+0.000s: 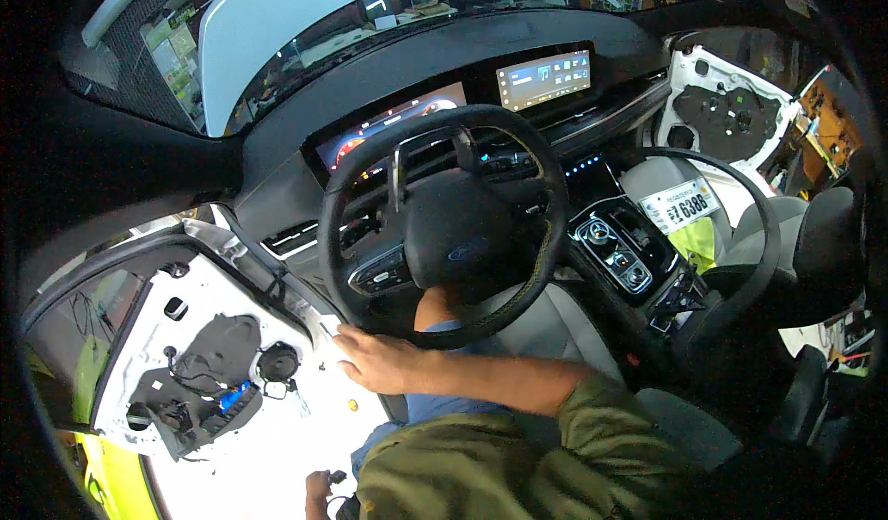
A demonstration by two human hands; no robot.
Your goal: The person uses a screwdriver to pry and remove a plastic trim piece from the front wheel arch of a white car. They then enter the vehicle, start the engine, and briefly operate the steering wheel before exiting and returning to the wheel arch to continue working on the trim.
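Note:
My right arm, in an olive sleeve, reaches across my body below the steering wheel. At its end my right hand is by the left door opening, fingers stretched and somewhat apart, close to the body edge beside the dashboard. I see nothing held in it. Lower down, outside the seat, my left hand is closed on a small black part, too small to name, with a dark cable near it. The driver's door stands open, its inner trim off, showing a black liner, wiring and a round speaker.
A lit centre screen and instrument display sit on the dashboard. The centre console is at my right. On the passenger seat lie a licence plate and yellow-green cloth. The passenger door is open, its trim also off.

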